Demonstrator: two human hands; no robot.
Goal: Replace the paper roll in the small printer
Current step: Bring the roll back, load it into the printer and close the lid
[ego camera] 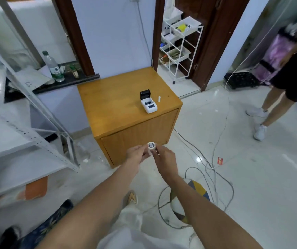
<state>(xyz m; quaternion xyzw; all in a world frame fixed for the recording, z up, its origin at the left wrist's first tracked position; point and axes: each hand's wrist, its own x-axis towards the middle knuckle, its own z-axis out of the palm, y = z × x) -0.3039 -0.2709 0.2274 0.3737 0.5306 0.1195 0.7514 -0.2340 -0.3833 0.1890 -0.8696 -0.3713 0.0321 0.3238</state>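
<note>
You stood in front of a low wooden cabinet point(118, 105), looking down at your two bare forearms reaching out ahead of you. Between your hands you held a small white paper roll point(151, 146), raised in the air in front of the cabinet's front panel and below the level of its top. Your left hand point(136, 153) was closed on the roll from the left, and your right hand point(163, 156) was closed on it from the right, so the roll sat pinched between the fingertips of both hands. Its flat round end, which carried a dark label, faced up toward you and stood clear above your fingers.

The small printer point(148, 102) rested on the cabinet top, toward its right side, well apart from your hands and farther away from you. It had a white body, and its black lid stood open, tilted back. Just to the right of the printer lay a short white tube point(159, 99) on the wood, near it but not touching.

To the left stood a white metal shelving frame point(23, 112), and behind it a dark ledge held a plastic water bottle point(52, 67). Loose white cables point(214, 169) trailed across the pale tiled floor on the right. Another person's legs point(270, 108) in white shoes showed at the far right edge.
</note>
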